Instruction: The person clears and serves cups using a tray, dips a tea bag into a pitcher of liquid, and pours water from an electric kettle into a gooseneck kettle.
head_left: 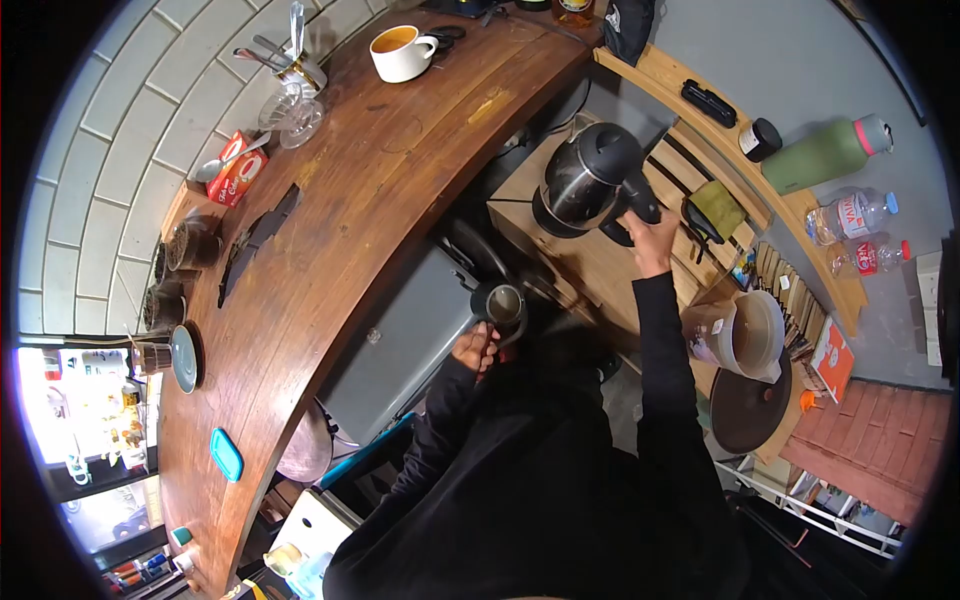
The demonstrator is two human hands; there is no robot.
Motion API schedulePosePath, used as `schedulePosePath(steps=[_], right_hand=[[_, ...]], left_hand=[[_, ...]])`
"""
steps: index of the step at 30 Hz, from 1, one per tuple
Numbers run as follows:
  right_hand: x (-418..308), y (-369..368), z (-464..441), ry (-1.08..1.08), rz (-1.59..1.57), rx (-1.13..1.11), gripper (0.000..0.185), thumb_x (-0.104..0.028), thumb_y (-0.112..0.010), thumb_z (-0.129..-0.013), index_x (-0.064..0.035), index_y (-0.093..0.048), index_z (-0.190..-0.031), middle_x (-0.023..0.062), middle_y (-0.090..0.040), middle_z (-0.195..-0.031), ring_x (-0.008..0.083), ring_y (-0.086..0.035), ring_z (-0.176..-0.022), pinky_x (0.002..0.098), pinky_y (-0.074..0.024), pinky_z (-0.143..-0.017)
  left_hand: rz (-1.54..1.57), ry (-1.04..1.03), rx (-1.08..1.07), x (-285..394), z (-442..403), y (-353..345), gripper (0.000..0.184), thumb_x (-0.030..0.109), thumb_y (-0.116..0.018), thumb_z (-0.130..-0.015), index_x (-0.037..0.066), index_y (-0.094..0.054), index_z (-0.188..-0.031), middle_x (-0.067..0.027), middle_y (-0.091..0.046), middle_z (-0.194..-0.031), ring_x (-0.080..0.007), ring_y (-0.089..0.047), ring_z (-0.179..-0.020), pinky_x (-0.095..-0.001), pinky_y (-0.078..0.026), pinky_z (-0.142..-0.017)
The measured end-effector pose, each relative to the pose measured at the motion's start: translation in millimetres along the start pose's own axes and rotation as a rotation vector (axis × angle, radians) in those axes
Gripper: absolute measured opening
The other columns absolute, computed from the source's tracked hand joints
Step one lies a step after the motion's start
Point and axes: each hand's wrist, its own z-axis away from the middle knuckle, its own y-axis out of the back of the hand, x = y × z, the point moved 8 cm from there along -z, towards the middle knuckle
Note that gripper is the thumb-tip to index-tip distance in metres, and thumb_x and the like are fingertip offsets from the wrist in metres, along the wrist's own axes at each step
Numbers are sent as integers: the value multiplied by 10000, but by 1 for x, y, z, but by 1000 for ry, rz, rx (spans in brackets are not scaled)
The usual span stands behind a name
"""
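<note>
My right hand (652, 240) is closed around the black handle of an electric kettle (578, 188), whose lid is shut. The kettle is over a light wooden surface (520, 190); I cannot tell whether it rests there or is lifted. Lower and to the left, my left hand (474, 350) grips a small dark jug (503, 304). Its round open top faces up towards me, and its inside looks greyish. The jug is apart from the kettle, beside a grey cabinet panel (400, 340) under the counter.
A long wooden counter (380, 200) curves along the left, with a white cup (402, 58), a glass dripper (298, 118) and a red box (238, 172). On the right are a plastic pitcher (735, 330), a round dark lid (750, 410) and a shelf with a green bottle (820, 160).
</note>
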Motion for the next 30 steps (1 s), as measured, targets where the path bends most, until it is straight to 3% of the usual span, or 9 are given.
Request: schedulePosePath(steps=[7, 10, 13, 17, 19, 25, 26, 28, 30], right_hand=[[-96, 43, 57, 128, 118, -48, 77, 66, -560, -684, 3, -555, -639, -15, -488, -537, 53, -430, -444, 210, -287, -415], [-127, 63, 95, 11, 189, 15, 67, 81, -529, -646, 22, -562, -652, -7, -511, -560, 50, -427, -447, 214, -288, -415], [-126, 97, 130, -98, 398, -24, 39, 3, -613, -641, 28, -585, -635, -43, -529, -577, 29, -452, -547, 215, -361, -503], [-143, 106, 165, -116, 415, -44, 54, 19, -586, -614, 23, -539, -588, -57, -483, -542, 20, -417, -521, 221, -333, -473], [-138, 115, 178, -121, 469, -94, 89, 22, -581, -615, 19, -510, -562, -59, -454, -521, 22, -398, -511, 228, -325, -457], [-123, 145, 206, -215, 536, -110, 143, 5, -586, -606, 17, -463, -535, -25, -413, -472, 28, -374, -485, 241, -318, -434], [-123, 149, 209, -219, 528, -105, 143, 5, -586, -606, 17, -463, -535, -25, -413, -472, 28, -374, -485, 241, -318, -434], [-124, 158, 211, -188, 638, -135, 149, -27, -605, -600, 31, -480, -543, 22, -422, -447, 40, -395, -466, 260, -348, -438], [-129, 165, 213, -176, 656, -128, 147, -14, -595, -593, 37, -467, -541, 14, -400, -457, 32, -381, -481, 256, -338, -433]], left_hand=[[-58, -28, 15, 41, -11, -17, 376, 414, -397, -958, 53, -500, -952, 10, -444, -656, -54, -385, -494, -195, -310, -415], [-91, 0, -26, 43, -27, -24, 376, 420, -396, -956, 60, -502, -945, 2, -457, -648, -59, -371, -472, -198, -283, -379], [-159, 4, -22, 40, -45, -45, 373, 421, -378, -956, 79, -509, -892, -1, -455, -625, -64, -343, -433, -202, -250, -355], [-210, 11, -81, 34, -62, -76, 451, 435, -314, -956, 78, -551, -818, 3, -428, -520, -87, -364, -411, -229, -267, -368], [-329, -159, 16, 32, -68, -87, 459, 414, -352, -943, 75, -591, -747, -8, -453, -522, -81, -372, -407, -233, -252, -375], [-706, -417, -25, 24, -55, -126, 510, 363, -319, -952, 20, -620, -726, -70, -550, -560, -159, -523, -492, -309, -418, -512], [-792, -535, -6, 17, -55, -129, 447, 326, -338, -942, 29, -614, -753, -108, -579, -614, -235, -560, -562, -348, -441, -576], [-818, -446, -5, 18, -47, -144, 339, 257, -373, -922, 42, -605, -802, -163, -621, -720, -335, -606, -692, -415, -467, -657], [-862, -504, -19, 18, -35, -161, 338, 257, -376, -922, 43, -603, -793, -166, -618, -718, -339, -605, -704, -423, -466, -658]])
